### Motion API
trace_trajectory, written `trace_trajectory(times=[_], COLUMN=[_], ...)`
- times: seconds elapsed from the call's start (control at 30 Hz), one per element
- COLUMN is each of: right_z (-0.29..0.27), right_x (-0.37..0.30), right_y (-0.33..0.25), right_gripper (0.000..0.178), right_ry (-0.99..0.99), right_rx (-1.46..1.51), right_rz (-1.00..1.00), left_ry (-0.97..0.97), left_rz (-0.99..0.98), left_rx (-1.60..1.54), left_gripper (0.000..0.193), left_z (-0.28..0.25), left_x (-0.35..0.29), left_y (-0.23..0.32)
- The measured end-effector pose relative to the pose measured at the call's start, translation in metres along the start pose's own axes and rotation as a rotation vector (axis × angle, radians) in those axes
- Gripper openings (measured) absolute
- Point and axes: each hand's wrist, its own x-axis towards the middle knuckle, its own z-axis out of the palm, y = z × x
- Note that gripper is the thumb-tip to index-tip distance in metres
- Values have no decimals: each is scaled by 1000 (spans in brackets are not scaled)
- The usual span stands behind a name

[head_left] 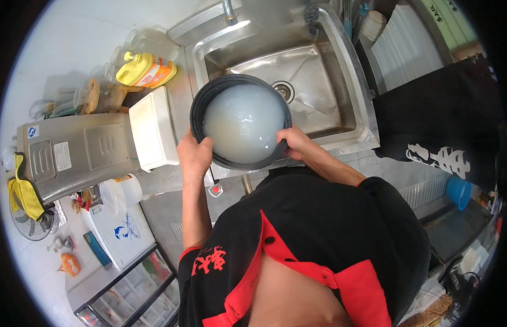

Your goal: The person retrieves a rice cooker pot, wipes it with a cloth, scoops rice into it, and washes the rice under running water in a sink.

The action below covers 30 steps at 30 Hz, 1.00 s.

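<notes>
A dark round pot is held up at the near left edge of the sink. Cloudy whitish water fills much of it, with a paler yellowish patch at the left; what lies under the water is hard to make out. My left hand grips the pot's near left rim, thumb on top. On the near right side my right hand holds the rim, its fingers partly hidden beneath. The steel sink lies behind and to the right of the pot, its drain just beside the rim.
A faucet stands over the sink's far edge, a dark scrubber nearby. Left are a yellow pump bottle, a white container and a steel appliance. White stacked sheets and a black cloth flank the right side.
</notes>
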Motion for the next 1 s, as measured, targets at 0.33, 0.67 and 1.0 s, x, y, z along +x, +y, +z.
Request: trace_trajectory(times=[0.33,0.67,1.0], right_z=[-5,-7,-8], right_x=[2,2,4], right_y=[5,6,7], right_gripper=[12,11,11], right_ry=[-22,-68,-64], right_rx=[8,18,39], right_rz=[52,84,58], left_ry=[9,17,46], left_rz=[-8,42,99], left_rx=[46,47,91], left_gripper=[38,39,43], left_z=[-5,-5,-8], left_x=[-8,-12,-18], left_y=[13,20,34])
